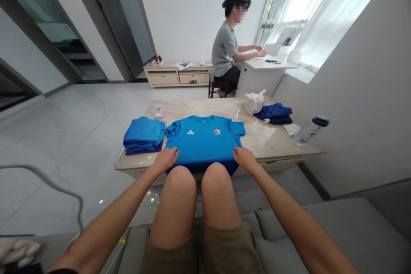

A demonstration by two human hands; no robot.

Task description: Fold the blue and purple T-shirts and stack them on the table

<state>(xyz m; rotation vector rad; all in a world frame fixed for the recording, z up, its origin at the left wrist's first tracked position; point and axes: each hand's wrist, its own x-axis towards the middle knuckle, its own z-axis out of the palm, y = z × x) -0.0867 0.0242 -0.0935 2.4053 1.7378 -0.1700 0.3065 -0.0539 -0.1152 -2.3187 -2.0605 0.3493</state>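
A bright blue T-shirt (205,141) lies spread front side up on the low table, its collar towards the far side and its lower part hanging over the near edge. White lettering and a round badge show on its chest. My left hand (167,158) pinches the shirt's left side near the table edge. On the opposite side, my right hand (244,157) grips the shirt's edge with closed fingers. Beside my left hand sits a stack of folded clothes (144,133), blue on top with purple beneath.
The marble-topped table (269,143) also carries a pink packet (159,113), a white plastic bag (254,102), dark blue folded clothes (274,112) and a clear bottle (310,131) at the right. A person (226,47) sits at a white desk (266,63) beyond. My knees touch the table's near side or nearly so.
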